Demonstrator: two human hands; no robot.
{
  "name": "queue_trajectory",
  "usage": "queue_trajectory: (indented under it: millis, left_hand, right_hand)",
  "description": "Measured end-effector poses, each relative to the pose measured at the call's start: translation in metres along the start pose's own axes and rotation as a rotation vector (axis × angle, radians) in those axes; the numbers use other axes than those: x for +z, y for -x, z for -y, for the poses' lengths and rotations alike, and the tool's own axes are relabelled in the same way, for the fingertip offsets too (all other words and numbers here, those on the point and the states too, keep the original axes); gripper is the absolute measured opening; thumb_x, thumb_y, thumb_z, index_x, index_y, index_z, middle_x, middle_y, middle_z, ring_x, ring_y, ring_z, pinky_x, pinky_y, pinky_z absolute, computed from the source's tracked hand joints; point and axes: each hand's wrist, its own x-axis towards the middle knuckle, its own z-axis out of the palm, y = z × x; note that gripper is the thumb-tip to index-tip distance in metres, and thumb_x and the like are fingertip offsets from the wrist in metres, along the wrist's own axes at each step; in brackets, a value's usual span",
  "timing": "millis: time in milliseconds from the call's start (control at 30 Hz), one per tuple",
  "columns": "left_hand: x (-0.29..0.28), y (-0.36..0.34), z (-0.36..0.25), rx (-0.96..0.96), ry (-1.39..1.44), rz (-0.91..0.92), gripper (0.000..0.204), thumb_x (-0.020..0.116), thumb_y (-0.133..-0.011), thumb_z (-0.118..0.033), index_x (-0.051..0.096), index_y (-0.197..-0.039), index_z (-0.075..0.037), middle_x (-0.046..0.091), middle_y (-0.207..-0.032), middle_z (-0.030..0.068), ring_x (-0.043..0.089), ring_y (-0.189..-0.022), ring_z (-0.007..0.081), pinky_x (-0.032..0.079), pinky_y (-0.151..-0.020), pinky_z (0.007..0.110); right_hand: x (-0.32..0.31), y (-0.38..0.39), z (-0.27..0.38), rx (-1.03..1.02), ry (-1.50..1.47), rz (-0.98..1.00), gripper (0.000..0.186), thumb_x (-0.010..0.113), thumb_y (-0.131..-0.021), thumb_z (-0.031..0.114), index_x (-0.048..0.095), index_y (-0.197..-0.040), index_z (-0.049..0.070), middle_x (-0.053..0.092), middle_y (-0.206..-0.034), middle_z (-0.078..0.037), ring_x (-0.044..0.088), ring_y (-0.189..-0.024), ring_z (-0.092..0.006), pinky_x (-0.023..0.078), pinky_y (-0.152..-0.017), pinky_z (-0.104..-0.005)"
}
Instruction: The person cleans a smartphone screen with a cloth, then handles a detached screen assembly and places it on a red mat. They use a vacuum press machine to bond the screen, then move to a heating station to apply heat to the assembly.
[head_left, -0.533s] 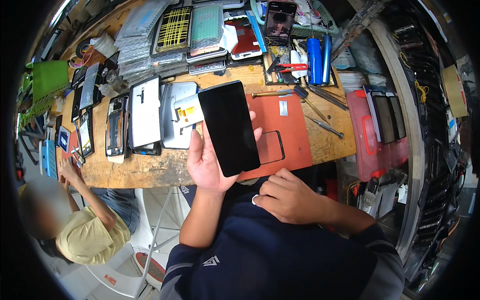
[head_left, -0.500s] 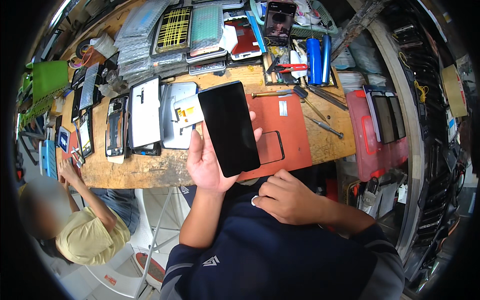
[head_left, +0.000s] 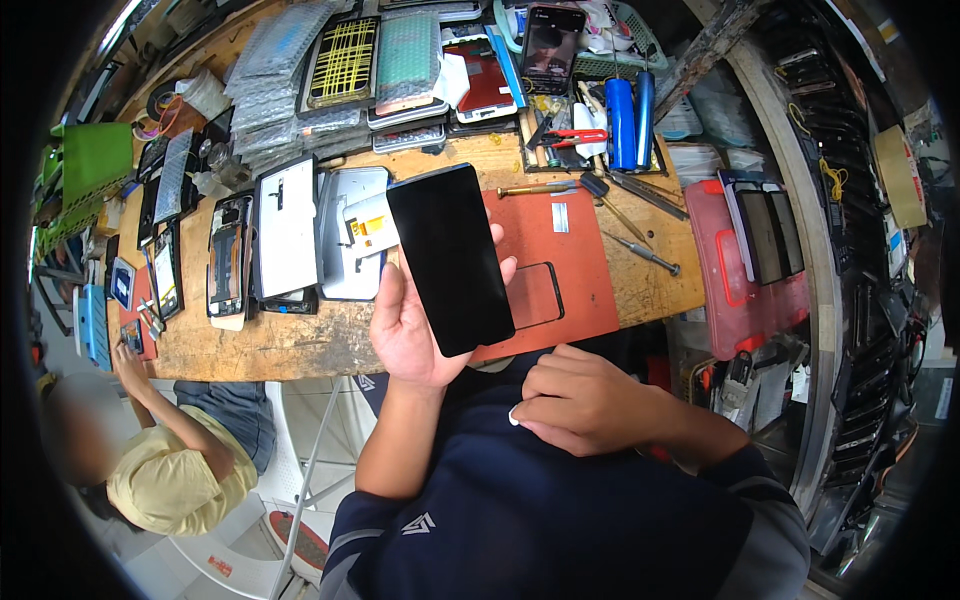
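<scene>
The person's left hand is holding a black phone screen up in front of the chest, above the near edge of the wooden workbench. The screen is lying tilted across the palm, with the thumb pressing one long edge and the fingertips wrapping the other edge. The right hand is resting against the dark blue shirt, its fingers curled in around a small white bit that is peeking out at the fingertips; I cannot tell what it is.

Behind the screen a red mat is lying on the bench, and a dark phone-shaped frame is sitting on it just beside the screen's lower end. To the left, a white back cover and other opened phones are lying side by side. Two screwdrivers are lying on the wood to the right of the mat. At the lower left another person in a yellow shirt is reaching up to the bench.
</scene>
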Motion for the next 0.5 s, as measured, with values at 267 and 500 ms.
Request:
queue_trajectory:
  millis: [267,500]
  left_hand:
    - [-0.0003,0.0005,-0.0027,-0.009,0.030,-0.017,0.068,0.030,-0.117,-0.050,0.024,-0.172,-0.010,0.017,-0.178,0.0227,0.016,-0.165,0.0426,0.015,-0.132,0.065]
    - [-0.0039,-0.0011,-0.0007,-0.016,0.055,0.048,0.067,0.032,-0.116,-0.049,0.028,-0.171,-0.012,0.018,-0.178,0.0231,0.017,-0.165,0.0418,0.016,-0.132,0.064]
  right_hand:
    - [0.0003,-0.0026,-0.0004,0.005,-0.062,-0.005,0.014,0.079,-0.087,0.009,0.067,-0.094,0.008,0.056,-0.092,-0.006,0.059,-0.083,-0.0256,0.046,-0.077,-0.0390]
    - [-0.0048,-0.0025,0.0009,0.009,-0.240,-0.009,0.012,0.078,-0.088,0.008,0.069,-0.096,0.006,0.059,-0.092,-0.006,0.062,-0.084,-0.0264,0.050,-0.076,-0.0395]
